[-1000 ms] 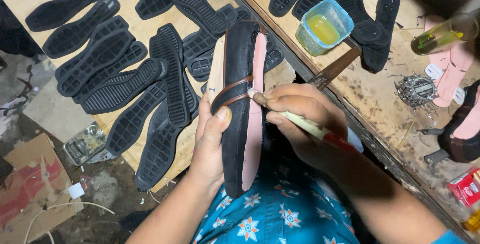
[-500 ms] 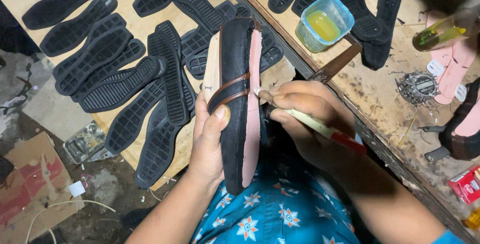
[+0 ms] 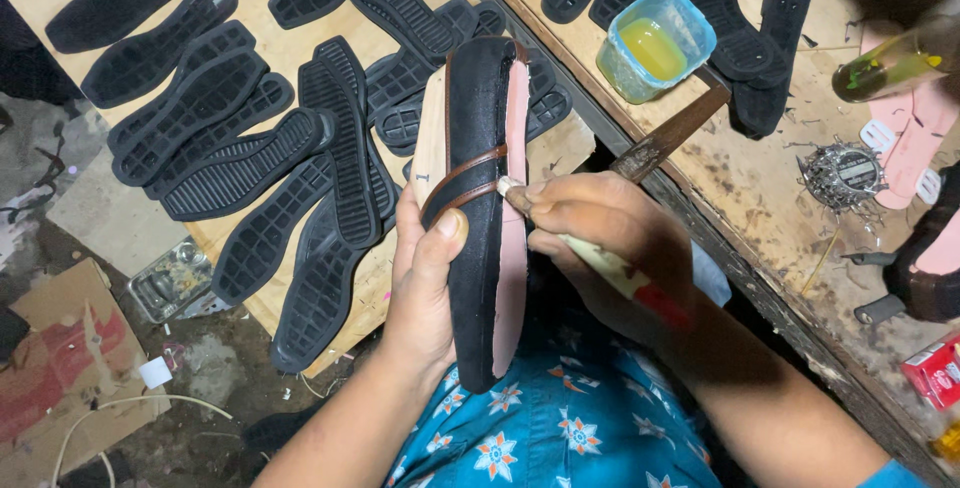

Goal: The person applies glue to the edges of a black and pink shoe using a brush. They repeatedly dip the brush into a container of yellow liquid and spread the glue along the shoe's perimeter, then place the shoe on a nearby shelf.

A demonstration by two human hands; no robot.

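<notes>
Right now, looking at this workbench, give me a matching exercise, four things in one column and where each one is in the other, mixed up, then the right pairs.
Things:
1. sandal
2. brush
3. plastic tub of yellow glue
4. loose black soles

Places:
A. spread over the board on the left side of the picture
B. gripped in the right hand, tip at the brown strap
C. on the bench, beyond the right hand
D. held upright in the left hand

Pairs: 1-D, 2-B, 3-C, 4-A

A shoemaking workshop; black rubber soles [image 3: 240, 163] cover the workbench [image 3: 760, 198].
</notes>
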